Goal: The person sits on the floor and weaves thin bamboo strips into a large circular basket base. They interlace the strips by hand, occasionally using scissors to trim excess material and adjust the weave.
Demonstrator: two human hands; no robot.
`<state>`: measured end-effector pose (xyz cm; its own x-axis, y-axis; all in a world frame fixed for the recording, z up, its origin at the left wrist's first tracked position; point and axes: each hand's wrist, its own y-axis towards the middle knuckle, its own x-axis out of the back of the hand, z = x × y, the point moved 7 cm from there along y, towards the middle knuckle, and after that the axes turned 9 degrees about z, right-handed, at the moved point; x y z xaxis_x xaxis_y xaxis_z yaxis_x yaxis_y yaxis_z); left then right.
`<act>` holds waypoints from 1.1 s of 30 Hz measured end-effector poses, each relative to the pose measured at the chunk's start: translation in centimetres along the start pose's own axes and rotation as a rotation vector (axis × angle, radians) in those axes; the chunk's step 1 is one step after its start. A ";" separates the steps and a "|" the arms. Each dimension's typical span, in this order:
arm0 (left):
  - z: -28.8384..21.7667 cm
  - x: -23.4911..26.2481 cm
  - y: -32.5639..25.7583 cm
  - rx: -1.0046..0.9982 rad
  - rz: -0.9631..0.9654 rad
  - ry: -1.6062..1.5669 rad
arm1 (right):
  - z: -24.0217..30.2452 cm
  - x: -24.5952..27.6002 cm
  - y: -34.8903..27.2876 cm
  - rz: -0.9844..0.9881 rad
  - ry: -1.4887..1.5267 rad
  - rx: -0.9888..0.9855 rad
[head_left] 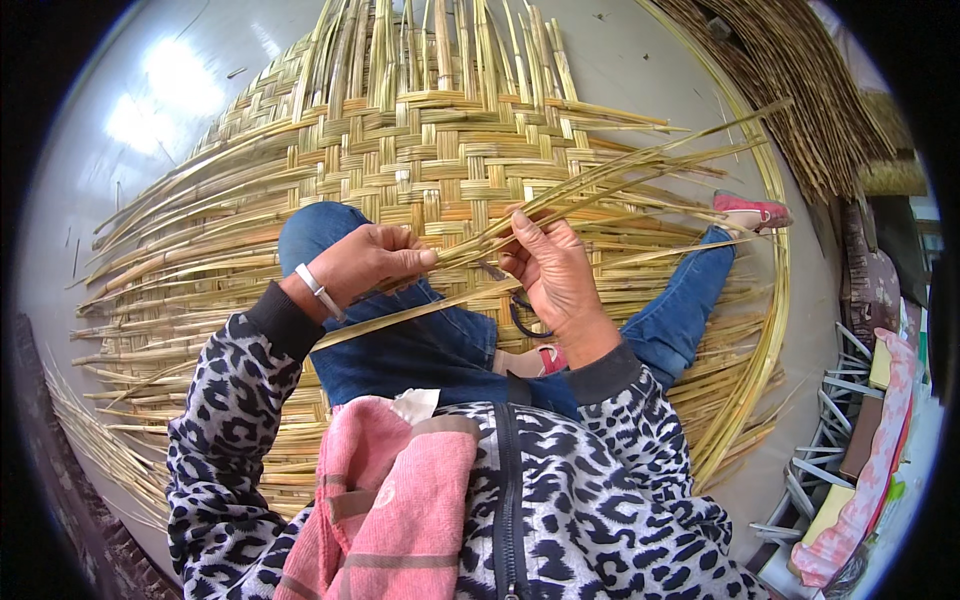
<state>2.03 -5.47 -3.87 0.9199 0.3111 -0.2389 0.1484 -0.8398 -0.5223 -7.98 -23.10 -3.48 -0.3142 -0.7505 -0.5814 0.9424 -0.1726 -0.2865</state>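
Observation:
A small bundle of flat green-yellow reed strips (640, 165) stretches between my hands and fans out toward the upper right. My left hand (375, 260), with a pale bangle at its wrist, pinches the near end of the strips between thumb and fingers. A little to the right, my right hand (552, 268) grips the same strips with its thumb on top and its palm turned up. Under my hands lies a large woven reed mat (420, 170), a twill pattern in its middle and long loose strips at its edges. I sit on it in blue jeans.
Long bent reeds (765, 330) curve along the mat's right side. A dark reed bundle (800, 90) is at the upper right. Beyond, a rack (830, 430) carries pink cloth. A pink towel (400, 510) hangs over my front, above my lap. Grey floor (130, 130) surrounds the mat.

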 end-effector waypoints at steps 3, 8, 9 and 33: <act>0.5 -0.5 0.3 -0.041 -0.026 -0.072 | 0.1 0.4 -0.6 -0.028 -0.024 -0.012; -0.7 0.3 0.1 -0.082 -0.112 0.009 | 0.1 0.0 0.0 -0.018 -0.046 0.013; -1.1 0.3 0.0 -0.106 -0.139 0.081 | 0.1 0.1 0.0 -0.024 -0.050 0.017; -1.7 -0.6 -0.5 -0.088 -0.211 0.663 | -2.3 1.0 0.2 -0.023 -0.014 -0.087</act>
<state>2.01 -6.00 -2.09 0.8915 0.1578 0.4246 0.3510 -0.8332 -0.4273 -8.36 -22.46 -5.85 -0.3330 -0.7562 -0.5632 0.9214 -0.1342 -0.3647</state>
